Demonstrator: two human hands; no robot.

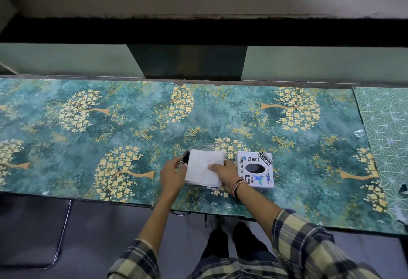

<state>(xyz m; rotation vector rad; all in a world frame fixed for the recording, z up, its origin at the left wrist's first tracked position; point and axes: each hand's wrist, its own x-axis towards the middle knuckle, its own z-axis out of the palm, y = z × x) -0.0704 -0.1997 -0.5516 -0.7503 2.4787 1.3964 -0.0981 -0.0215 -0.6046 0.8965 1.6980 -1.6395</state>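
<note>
A folded stack of white tissues (204,167) lies on the green flowered table cover (132,128), with dark, shiny plastic wrap (187,157) showing at its far left edge. My left hand (173,173) grips the stack's left edge, fingers curled at the dark wrap. My right hand (227,173) holds the right edge, its thumb lying flat on top of the white tissues. Just right of that hand stands a white square tissue box (256,169) with a black oval opening and several stickers.
The table's near edge (110,199) runs just below my hands, with a metal chair frame (64,230) on the floor at the left. A second cover with a pale geometric pattern (386,128) lies at the right end. A green wall panel (66,60) backs the table.
</note>
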